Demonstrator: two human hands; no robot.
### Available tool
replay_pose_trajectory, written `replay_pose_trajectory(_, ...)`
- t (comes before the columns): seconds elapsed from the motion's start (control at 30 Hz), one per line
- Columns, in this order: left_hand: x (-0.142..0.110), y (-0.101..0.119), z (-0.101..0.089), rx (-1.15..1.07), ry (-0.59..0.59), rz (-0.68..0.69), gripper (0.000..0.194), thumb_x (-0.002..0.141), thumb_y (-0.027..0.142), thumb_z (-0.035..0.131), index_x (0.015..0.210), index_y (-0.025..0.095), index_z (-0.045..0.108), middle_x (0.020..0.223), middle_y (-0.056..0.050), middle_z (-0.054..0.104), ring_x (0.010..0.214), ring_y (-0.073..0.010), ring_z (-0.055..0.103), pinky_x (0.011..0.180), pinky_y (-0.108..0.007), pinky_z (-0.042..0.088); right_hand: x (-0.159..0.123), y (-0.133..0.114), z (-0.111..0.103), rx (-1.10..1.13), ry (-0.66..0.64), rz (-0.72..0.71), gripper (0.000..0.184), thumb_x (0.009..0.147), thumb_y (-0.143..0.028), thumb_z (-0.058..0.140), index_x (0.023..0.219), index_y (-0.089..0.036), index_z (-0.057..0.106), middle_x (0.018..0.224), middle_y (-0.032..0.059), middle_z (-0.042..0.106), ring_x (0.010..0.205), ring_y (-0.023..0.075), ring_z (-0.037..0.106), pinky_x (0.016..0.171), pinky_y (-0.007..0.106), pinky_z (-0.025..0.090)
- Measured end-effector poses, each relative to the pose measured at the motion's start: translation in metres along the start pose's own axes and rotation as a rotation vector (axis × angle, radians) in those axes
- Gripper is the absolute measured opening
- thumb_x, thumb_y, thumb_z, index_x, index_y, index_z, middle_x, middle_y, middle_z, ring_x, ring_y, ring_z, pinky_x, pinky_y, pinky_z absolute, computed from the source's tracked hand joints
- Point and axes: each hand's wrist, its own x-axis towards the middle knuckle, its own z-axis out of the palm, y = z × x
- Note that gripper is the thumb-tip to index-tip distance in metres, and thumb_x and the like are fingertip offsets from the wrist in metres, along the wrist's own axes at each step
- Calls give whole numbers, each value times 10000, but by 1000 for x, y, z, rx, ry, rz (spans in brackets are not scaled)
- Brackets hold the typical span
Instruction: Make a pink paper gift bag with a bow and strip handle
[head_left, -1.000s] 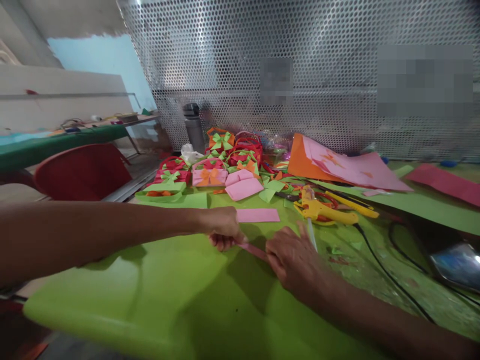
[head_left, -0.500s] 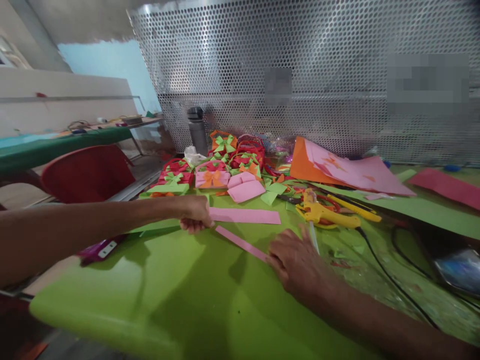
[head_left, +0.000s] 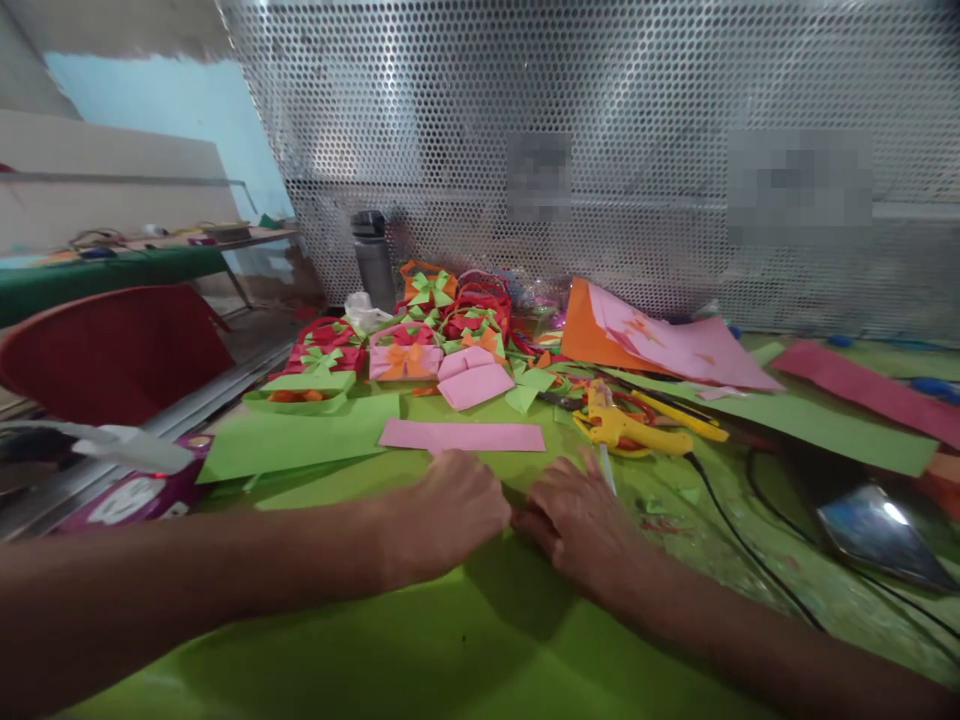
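My left hand (head_left: 459, 512) is closed low over the green table, its knuckles toward the camera. Close beside it, my right hand (head_left: 574, 510) is closed too, with its thumb and fingertips pinched together. Both pinch a narrow pink paper strip that is now almost wholly hidden behind the fingers. Just beyond the left hand lies a wider pink paper strip (head_left: 480, 436), flat on the table. A yellow glue gun (head_left: 634, 432) rests past the right hand, its nozzle pointing toward me.
Small paper bags with bows (head_left: 405, 358) and a grey bottle (head_left: 373, 262) stand at the back. Green paper (head_left: 307, 437) and a purple power strip (head_left: 142, 490) lie left. Pink sheets (head_left: 675, 340), a black cable (head_left: 739, 540) and a phone (head_left: 877, 530) occupy the right.
My left hand has moved right and nearer, up to my right hand, covering the narrow pink strip that stretched between them. The view has shifted slightly.
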Motion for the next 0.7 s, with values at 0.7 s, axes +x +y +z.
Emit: replay_pose_trajectory(0.7,-1,-19,11,-301,210,-122,152,824,241,533,912,139,604,796,-72,657,745,-190,586,734,-337,438,-9,-8,-13,-290,154,-115,189,751,-37,470,707,-180,587,630,17,586,643,173,528,967,477,236)
